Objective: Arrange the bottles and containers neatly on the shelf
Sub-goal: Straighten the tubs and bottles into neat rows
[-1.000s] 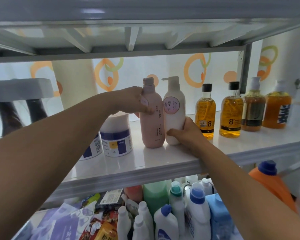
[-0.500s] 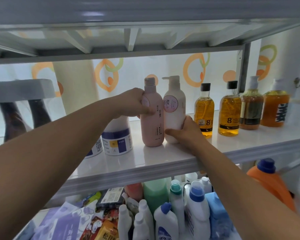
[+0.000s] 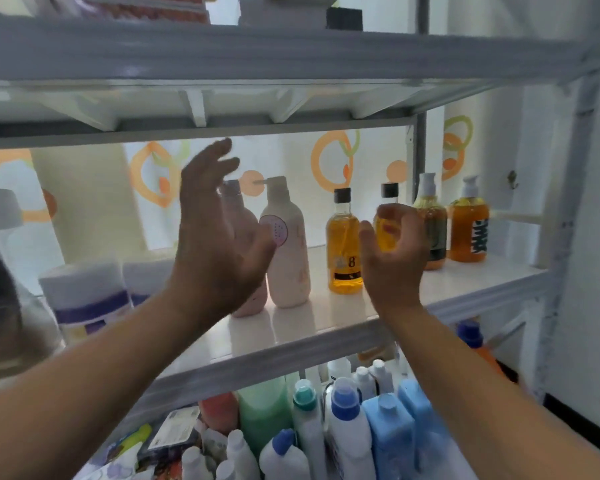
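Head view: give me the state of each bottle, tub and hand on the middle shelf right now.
Left hand: open, holding nothing.
Right hand: loosely curled, empty.
Pink bottle: upright, partly hidden by the left hand.
White pump bottle: upright, close beside the pink one.
Amber bottle: upright, black cap on.
Purple-banded tub: upright, lid on.
Two orange pump bottles: upright at the right end.

White metal rack (image 3: 291, 57), backlit curtain w/ orange rings (image 3: 331, 161), white wall (image 3: 596, 271) right, prob. dark skirting.
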